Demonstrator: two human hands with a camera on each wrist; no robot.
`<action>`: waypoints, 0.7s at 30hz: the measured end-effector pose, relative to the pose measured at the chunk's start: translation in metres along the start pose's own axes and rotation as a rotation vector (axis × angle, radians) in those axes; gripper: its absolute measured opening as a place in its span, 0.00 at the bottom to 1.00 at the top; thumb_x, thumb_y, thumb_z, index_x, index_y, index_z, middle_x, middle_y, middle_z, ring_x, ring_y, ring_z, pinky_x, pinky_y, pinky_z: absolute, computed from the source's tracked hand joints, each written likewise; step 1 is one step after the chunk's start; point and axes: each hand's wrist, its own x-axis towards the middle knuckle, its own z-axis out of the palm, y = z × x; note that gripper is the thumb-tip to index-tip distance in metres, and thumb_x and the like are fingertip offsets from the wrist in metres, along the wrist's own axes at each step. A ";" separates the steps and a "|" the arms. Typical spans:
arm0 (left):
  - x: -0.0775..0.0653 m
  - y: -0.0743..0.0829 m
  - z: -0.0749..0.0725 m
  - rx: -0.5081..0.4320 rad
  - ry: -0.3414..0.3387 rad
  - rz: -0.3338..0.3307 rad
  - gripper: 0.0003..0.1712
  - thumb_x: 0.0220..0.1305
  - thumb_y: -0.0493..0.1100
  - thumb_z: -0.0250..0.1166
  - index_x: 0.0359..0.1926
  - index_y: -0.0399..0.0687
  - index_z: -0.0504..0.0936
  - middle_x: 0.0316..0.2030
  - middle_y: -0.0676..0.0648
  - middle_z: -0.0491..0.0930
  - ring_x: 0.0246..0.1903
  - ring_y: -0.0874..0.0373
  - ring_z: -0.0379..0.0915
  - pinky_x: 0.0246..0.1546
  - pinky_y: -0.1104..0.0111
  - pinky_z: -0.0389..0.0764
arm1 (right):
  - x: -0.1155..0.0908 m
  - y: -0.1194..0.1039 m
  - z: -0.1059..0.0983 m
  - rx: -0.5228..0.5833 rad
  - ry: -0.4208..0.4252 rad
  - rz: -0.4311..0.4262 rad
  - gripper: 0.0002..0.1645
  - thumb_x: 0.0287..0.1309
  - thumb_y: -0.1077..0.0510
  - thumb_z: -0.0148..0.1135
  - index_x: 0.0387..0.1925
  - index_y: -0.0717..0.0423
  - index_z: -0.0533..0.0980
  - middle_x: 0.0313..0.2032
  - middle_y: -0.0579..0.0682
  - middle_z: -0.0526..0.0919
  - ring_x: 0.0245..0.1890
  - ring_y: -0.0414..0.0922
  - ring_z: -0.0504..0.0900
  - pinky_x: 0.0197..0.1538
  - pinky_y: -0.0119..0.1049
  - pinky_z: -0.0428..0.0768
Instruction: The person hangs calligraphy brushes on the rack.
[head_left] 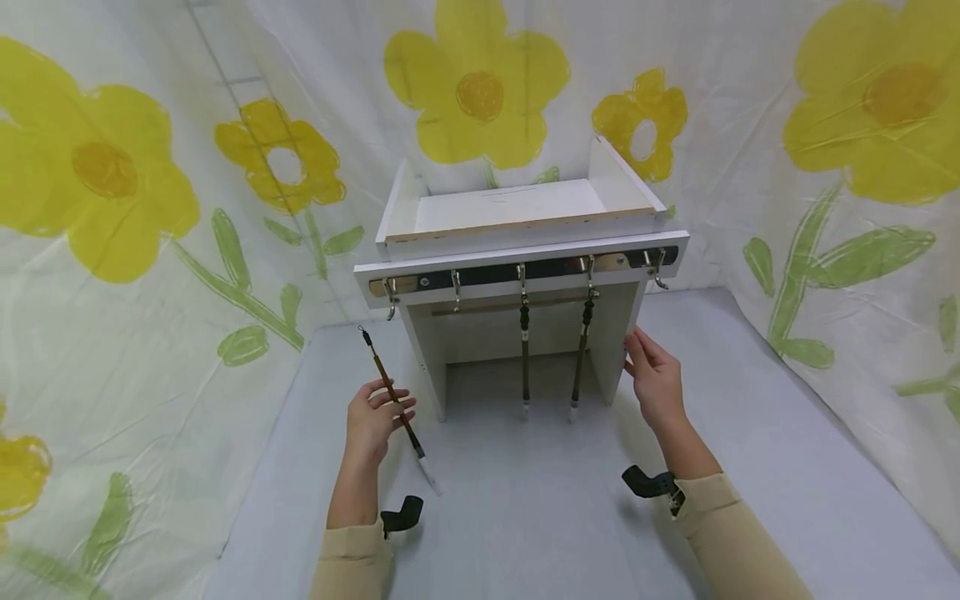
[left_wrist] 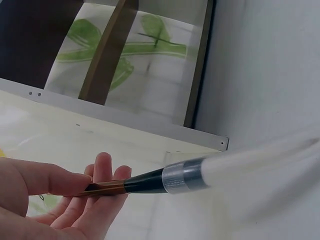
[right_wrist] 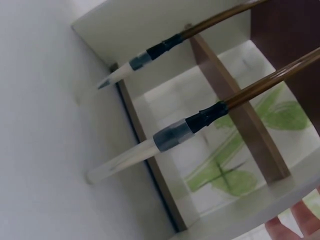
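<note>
My left hand [head_left: 372, 422] pinches a calligraphy brush [head_left: 389, 387] by its brown handle, left of a white rack [head_left: 525, 242]. The brush slants, its loop at the upper left and its capped pale tip at the lower right; the left wrist view shows its white end [left_wrist: 255, 161] large. My right hand [head_left: 657, 379] grips the front edge of the rack's right side panel, with fingertips [right_wrist: 306, 218] at the corner of the right wrist view. Two more brushes, one central [head_left: 525, 358] and one to its right [head_left: 581, 358], hang tip-down from hooks.
A hook rail [head_left: 480, 276] runs along the rack's front, with bare hooks at the left [head_left: 391, 300] and far right [head_left: 659, 271]. Above it is an open tray-like top [head_left: 513, 207]. A flowered curtain [head_left: 360, 167] surrounds the pale table [head_left: 517, 517].
</note>
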 end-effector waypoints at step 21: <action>-0.019 0.025 0.003 0.065 -0.001 0.055 0.28 0.71 0.26 0.56 0.69 0.44 0.66 0.57 0.31 0.77 0.51 0.44 0.84 0.52 0.58 0.86 | 0.001 0.003 -0.001 -0.019 -0.002 -0.031 0.32 0.75 0.42 0.50 0.74 0.47 0.65 0.73 0.50 0.68 0.70 0.45 0.70 0.64 0.39 0.77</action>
